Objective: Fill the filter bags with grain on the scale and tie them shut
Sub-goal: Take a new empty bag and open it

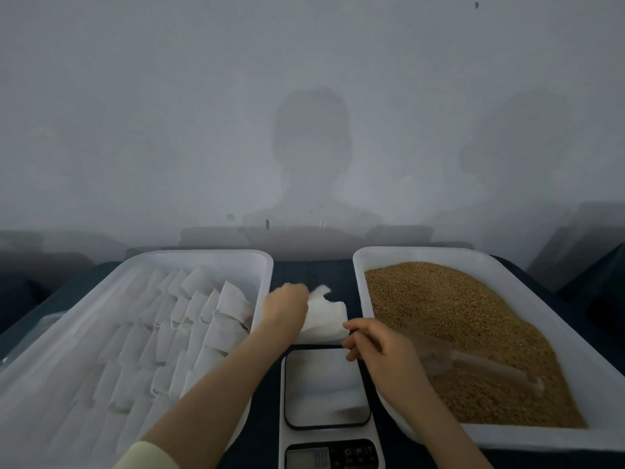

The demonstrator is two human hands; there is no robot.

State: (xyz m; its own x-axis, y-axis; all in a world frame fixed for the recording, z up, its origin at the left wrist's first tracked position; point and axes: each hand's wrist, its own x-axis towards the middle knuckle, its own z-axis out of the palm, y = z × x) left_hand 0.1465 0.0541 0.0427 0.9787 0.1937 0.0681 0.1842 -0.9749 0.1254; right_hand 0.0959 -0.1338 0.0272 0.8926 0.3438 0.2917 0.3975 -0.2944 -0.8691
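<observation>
My left hand (285,306) grips a white filter bag (326,316) and holds it above the dark table, just beyond the scale (326,387). The scale's white platform is bare. My right hand (375,346) hovers over the scale's far right corner with its fingers loosely curled. Its fingertips meet the bag's near right corner, but whether they pinch it is unclear. Brown grain (449,319) fills the white tray (422,253) on the right. A brownish scoop (480,363) lies on the grain just behind my right hand.
A white tray (203,255) on the left holds several rows of flat filter bags (189,333). The scale's display panel (333,455) is at the bottom edge. A grey wall stands close behind the table.
</observation>
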